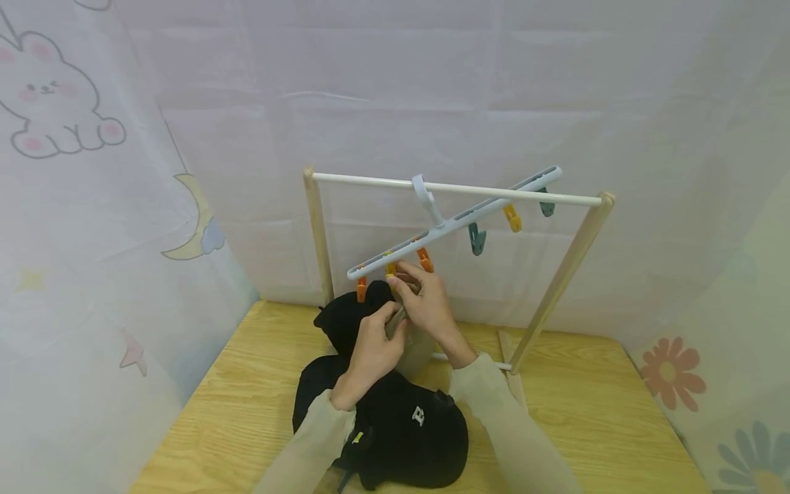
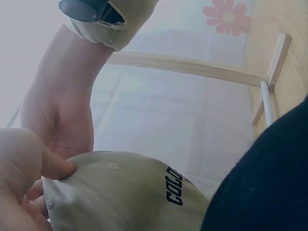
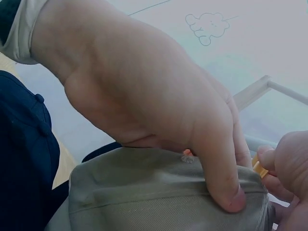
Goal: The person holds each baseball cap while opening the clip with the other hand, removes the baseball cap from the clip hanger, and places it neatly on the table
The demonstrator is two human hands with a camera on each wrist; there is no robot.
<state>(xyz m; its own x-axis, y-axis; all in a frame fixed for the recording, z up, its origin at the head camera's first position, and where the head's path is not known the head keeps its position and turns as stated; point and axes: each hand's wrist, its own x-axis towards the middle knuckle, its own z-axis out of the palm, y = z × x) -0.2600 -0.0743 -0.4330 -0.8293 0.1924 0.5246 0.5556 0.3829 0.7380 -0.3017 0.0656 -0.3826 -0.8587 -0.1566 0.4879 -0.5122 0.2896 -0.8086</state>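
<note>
A khaki cap point(image 2: 120, 187) with dark lettering is held up by my left hand point(image 1: 376, 346), thumb on the outer face near its edge. At that edge, my right hand point(image 1: 426, 302) pinches a yellow clip point(image 3: 260, 168) between thumb and finger. The clip hangs from a pale blue-grey hanger point(image 1: 453, 223), which tilts with its left end lower. Orange clips point(image 1: 361, 289) flank the yellow one. In the head view the hands cover much of the cap. In the right wrist view, the left thumb lies across the khaki fabric.
The hanger hooks over the white bar point(image 1: 364, 180) of a wooden-legged rack point(image 1: 558, 285). Green clips point(image 1: 476, 240) and another yellow clip point(image 1: 513, 218) hang from its right half. Black caps point(image 1: 407, 439) lie below the hands on the wooden table point(image 1: 228, 391). Patterned curtains point(image 1: 204, 82) surround it.
</note>
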